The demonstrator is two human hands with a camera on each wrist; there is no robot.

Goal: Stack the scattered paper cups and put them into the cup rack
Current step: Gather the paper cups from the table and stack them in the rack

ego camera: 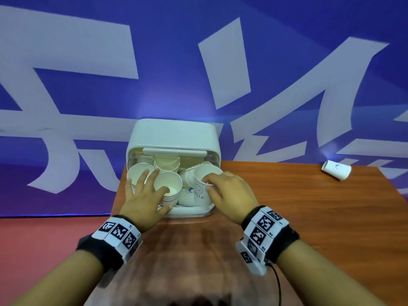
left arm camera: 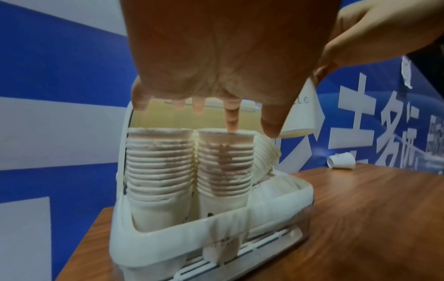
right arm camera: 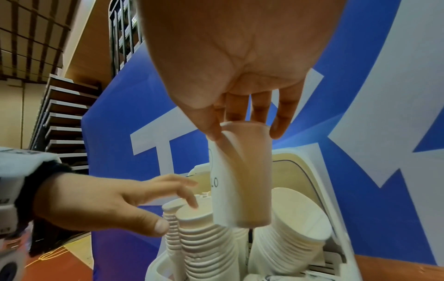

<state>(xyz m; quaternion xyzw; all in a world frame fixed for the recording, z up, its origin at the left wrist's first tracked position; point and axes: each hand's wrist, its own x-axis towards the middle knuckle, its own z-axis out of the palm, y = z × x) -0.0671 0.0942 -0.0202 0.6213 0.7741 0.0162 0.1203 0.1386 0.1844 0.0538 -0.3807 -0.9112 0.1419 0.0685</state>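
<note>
White plastic cup rack [ego camera: 152, 138] holds several paper-cup stacks [left arm camera: 159, 167]. Right hand [ego camera: 229, 195] pinches a printed paper cup [right arm camera: 240, 176] above them; left hand [ego camera: 143, 195], fingers spread, steadies a stack. One stray cup [ego camera: 336, 172] remains on the wooden table [ego camera: 309, 217], apparently the last.

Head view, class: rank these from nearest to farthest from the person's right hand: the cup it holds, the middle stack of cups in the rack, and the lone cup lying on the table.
1. The held cup, pinched at its rim by the right hand.
2. The middle stack, to the hand's left, in the rack.
3. The lone cup, on its side at the table's far right corner.
</note>
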